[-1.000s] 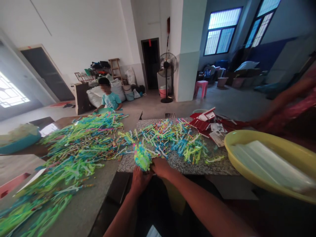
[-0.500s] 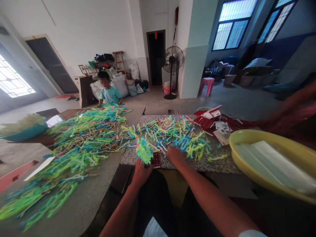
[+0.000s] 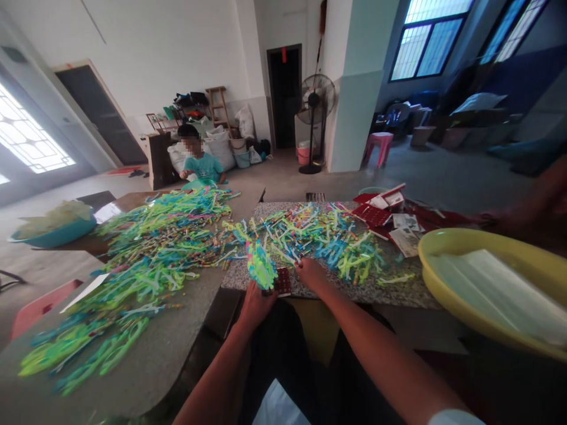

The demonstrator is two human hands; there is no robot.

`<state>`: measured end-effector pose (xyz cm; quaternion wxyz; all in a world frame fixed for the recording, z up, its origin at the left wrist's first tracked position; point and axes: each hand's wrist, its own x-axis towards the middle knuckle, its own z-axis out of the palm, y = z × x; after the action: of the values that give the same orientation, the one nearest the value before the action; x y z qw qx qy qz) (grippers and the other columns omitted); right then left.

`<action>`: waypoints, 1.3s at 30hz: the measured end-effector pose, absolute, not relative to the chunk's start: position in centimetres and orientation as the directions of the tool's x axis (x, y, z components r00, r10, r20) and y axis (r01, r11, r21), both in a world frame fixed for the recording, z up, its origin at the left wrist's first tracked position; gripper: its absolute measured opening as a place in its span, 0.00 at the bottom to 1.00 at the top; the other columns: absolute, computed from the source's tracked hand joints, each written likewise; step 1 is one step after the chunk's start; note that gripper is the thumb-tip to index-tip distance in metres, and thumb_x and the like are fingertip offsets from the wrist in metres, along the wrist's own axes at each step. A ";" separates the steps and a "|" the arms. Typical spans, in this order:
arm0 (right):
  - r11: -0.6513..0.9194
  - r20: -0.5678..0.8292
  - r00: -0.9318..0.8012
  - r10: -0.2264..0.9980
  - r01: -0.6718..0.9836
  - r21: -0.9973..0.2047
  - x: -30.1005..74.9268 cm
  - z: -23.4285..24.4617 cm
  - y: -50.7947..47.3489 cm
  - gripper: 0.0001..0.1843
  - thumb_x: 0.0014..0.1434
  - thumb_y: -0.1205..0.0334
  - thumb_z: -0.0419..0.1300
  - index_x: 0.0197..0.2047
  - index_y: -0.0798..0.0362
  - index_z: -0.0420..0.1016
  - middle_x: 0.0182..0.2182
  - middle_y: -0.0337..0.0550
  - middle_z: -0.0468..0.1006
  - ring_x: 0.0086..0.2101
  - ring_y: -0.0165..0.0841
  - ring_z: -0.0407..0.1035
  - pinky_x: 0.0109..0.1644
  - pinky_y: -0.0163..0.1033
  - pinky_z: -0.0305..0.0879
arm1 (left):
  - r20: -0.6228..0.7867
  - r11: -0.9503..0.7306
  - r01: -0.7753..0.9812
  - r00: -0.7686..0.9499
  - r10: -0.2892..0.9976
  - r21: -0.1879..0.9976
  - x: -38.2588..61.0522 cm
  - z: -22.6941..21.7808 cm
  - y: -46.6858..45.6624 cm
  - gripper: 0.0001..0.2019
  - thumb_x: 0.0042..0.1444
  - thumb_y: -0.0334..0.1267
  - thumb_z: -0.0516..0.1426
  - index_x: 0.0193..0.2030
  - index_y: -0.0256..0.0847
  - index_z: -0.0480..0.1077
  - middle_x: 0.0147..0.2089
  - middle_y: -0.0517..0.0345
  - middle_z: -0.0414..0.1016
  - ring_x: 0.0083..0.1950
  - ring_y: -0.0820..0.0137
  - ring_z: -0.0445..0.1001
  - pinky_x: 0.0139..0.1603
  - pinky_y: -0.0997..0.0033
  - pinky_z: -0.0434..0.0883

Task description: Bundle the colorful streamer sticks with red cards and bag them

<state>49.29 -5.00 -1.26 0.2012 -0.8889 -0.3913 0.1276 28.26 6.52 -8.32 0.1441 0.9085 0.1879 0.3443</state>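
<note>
Near the front edge of the speckled stone tabletop, my left hand [image 3: 257, 302] is closed around the lower end of a bunch of neon green, blue and pink cords [image 3: 262, 265]. A dark red card with pale marks [image 3: 283, 281] lies just right of that hand, partly hidden by it. My right hand [image 3: 312, 274] has its fingers pinched together at the end of a whitish cord [image 3: 289, 255], beside a loose spread of similar cords [image 3: 339, 251]. The exact hold of the right fingertips is small and hard to see.
A large heap of cords [image 3: 163, 236] covers the table on the left. Red cards and printed papers [image 3: 383, 209] lie at the back right, near a yellow basin [image 3: 429, 265] holding a pale packet. A person [image 3: 202, 165] sits across the table; another person's blurred arm [image 3: 543, 192] is at right.
The view has shifted slightly, moving the room rightward in the picture. My right fingers have closed in on the whitish cord's end. The person across has raised a hand.
</note>
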 end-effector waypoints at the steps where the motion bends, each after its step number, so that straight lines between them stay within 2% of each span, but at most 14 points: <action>1: -0.592 -0.087 0.660 0.747 0.599 -0.539 49.2 -1.3 -5.2 0.18 0.71 0.55 0.55 0.40 0.58 0.81 0.36 0.50 0.83 0.38 0.37 0.77 0.40 0.34 0.65 | 0.571 -0.886 0.243 0.691 0.443 0.394 28.3 -8.5 6.6 0.18 0.62 0.48 0.62 0.54 0.41 0.70 0.51 0.44 0.77 0.56 0.52 0.76 0.58 0.47 0.76; 3: -0.514 -0.130 0.636 0.760 0.467 -0.720 48.7 -1.5 -5.7 0.18 0.70 0.53 0.55 0.39 0.57 0.80 0.32 0.45 0.82 0.31 0.32 0.75 0.34 0.32 0.63 | 0.570 -0.884 0.243 0.689 0.447 0.399 28.3 -8.8 6.6 0.18 0.62 0.48 0.62 0.53 0.41 0.71 0.51 0.44 0.77 0.57 0.52 0.75 0.59 0.47 0.75; 5: -0.421 -0.169 0.589 0.790 0.321 -0.848 47.6 -1.5 -6.1 0.16 0.70 0.55 0.55 0.41 0.56 0.79 0.28 0.41 0.81 0.25 0.29 0.72 0.29 0.31 0.62 | 0.567 -0.881 0.249 0.687 0.454 0.403 28.3 -9.0 6.6 0.18 0.62 0.48 0.63 0.54 0.41 0.70 0.51 0.44 0.77 0.58 0.52 0.75 0.60 0.46 0.74; 8: -0.357 -0.184 0.533 0.826 0.241 -0.903 45.6 -1.4 -6.6 0.14 0.70 0.56 0.54 0.42 0.55 0.77 0.24 0.38 0.78 0.22 0.29 0.70 0.27 0.30 0.62 | 0.559 -0.873 0.257 0.684 0.468 0.415 28.3 -9.2 6.5 0.21 0.61 0.48 0.63 0.57 0.41 0.69 0.53 0.44 0.76 0.59 0.52 0.74 0.60 0.45 0.74; 13: -0.380 -0.179 0.484 0.856 0.357 -0.854 43.9 -1.1 -6.7 0.13 0.70 0.59 0.54 0.48 0.54 0.77 0.32 0.41 0.82 0.28 0.30 0.74 0.32 0.31 0.64 | 0.558 -0.869 0.238 0.686 0.466 0.433 28.2 -9.0 6.4 0.21 0.62 0.49 0.63 0.57 0.41 0.68 0.53 0.45 0.76 0.58 0.53 0.74 0.60 0.46 0.74; 17: -0.341 -0.039 0.490 0.871 0.545 -0.766 43.6 -1.6 -6.3 0.12 0.69 0.62 0.56 0.50 0.54 0.78 0.41 0.44 0.84 0.40 0.32 0.76 0.43 0.33 0.64 | 0.557 -0.876 0.229 0.697 0.452 0.425 28.3 -8.9 6.4 0.20 0.63 0.50 0.62 0.55 0.40 0.69 0.50 0.45 0.77 0.56 0.54 0.75 0.59 0.47 0.74; 20: -0.350 -0.001 0.479 0.878 0.639 -0.685 43.5 -2.0 -6.1 0.12 0.70 0.60 0.56 0.51 0.53 0.78 0.45 0.46 0.83 0.45 0.35 0.76 0.47 0.33 0.62 | 0.570 -0.884 0.223 0.695 0.440 0.410 28.3 -8.9 6.5 0.20 0.63 0.50 0.62 0.54 0.40 0.69 0.50 0.45 0.77 0.56 0.53 0.75 0.59 0.46 0.73; 24: -0.346 0.006 0.450 0.893 0.696 -0.630 43.2 -2.3 -5.8 0.14 0.71 0.59 0.54 0.53 0.53 0.77 0.46 0.47 0.83 0.46 0.35 0.75 0.47 0.34 0.61 | 0.562 -0.884 0.224 0.701 0.439 0.411 28.3 -8.7 6.5 0.19 0.63 0.49 0.62 0.54 0.41 0.69 0.50 0.45 0.77 0.55 0.54 0.75 0.59 0.46 0.74; 29: -0.320 0.033 0.454 0.891 0.678 -0.662 43.4 -1.9 -5.8 0.14 0.69 0.59 0.56 0.54 0.52 0.76 0.46 0.45 0.83 0.45 0.34 0.75 0.46 0.33 0.61 | 0.559 -0.881 0.226 0.701 0.443 0.416 28.3 -8.8 6.5 0.18 0.64 0.49 0.61 0.55 0.41 0.69 0.50 0.45 0.76 0.56 0.53 0.75 0.59 0.46 0.73; 31: -0.401 0.006 0.530 0.848 0.649 -0.646 44.1 -1.4 -5.7 0.14 0.69 0.57 0.56 0.52 0.53 0.77 0.43 0.45 0.84 0.42 0.34 0.75 0.43 0.34 0.60 | 0.563 -0.881 0.228 0.697 0.445 0.414 28.3 -9.1 6.7 0.19 0.64 0.50 0.61 0.55 0.41 0.69 0.49 0.45 0.76 0.55 0.53 0.75 0.58 0.47 0.74; 35: -0.587 -0.080 0.653 0.753 0.612 -0.529 46.4 -0.6 -5.2 0.16 0.68 0.51 0.55 0.45 0.53 0.79 0.40 0.49 0.83 0.40 0.37 0.76 0.38 0.35 0.58 | 0.596 -0.891 0.241 0.672 0.440 0.386 28.5 -9.5 6.9 0.18 0.63 0.49 0.61 0.54 0.41 0.69 0.48 0.45 0.77 0.54 0.53 0.75 0.56 0.48 0.75; 39: -0.560 -0.117 0.586 0.802 0.670 -0.488 49.3 -0.3 -4.4 0.16 0.68 0.51 0.57 0.44 0.53 0.80 0.40 0.48 0.83 0.40 0.37 0.76 0.39 0.35 0.58 | 0.624 -0.901 0.239 0.656 0.425 0.362 28.6 -9.4 6.8 0.17 0.63 0.51 0.61 0.52 0.42 0.70 0.45 0.47 0.77 0.51 0.53 0.76 0.53 0.50 0.76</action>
<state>49.25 -4.38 -0.34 0.2002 -0.8676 -0.4241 0.1653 28.56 6.77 -9.35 0.1248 0.9013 0.1842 0.3717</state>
